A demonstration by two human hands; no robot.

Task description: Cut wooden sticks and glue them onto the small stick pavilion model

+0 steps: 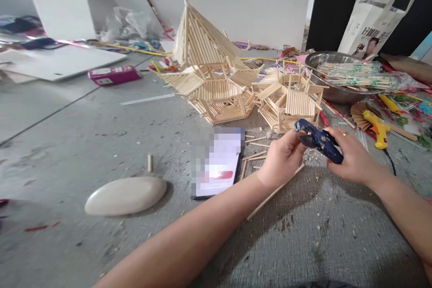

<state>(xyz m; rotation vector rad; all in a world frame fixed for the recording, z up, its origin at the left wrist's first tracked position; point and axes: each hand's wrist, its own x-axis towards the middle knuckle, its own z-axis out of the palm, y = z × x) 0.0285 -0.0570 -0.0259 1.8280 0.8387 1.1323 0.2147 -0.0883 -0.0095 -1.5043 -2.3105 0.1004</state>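
My right hand (347, 155) is closed round dark blue pruning shears (319, 140), whose worn handles are flecked with pale marks. The fingers of my left hand (281, 157) pinch together at the dark blade end; what lies between them is hidden. Just below that hand, a long thin wooden stick (275, 192) slants over the grey floor. Short cut sticks (257, 158) lie to the left of my left hand, beside a phone (219, 162) with a lit, partly blurred screen. Beyond my hands stands a small stick-built frame (300, 102).
A larger stick-built model (216, 90) with a pointed roof rises behind the phone. At right are a metal bowl (332, 94) of bagged sticks, a yellow glue gun (380, 131) with a cord, and a white bag (374, 22). A smooth pale stone (126, 195) lies front left.
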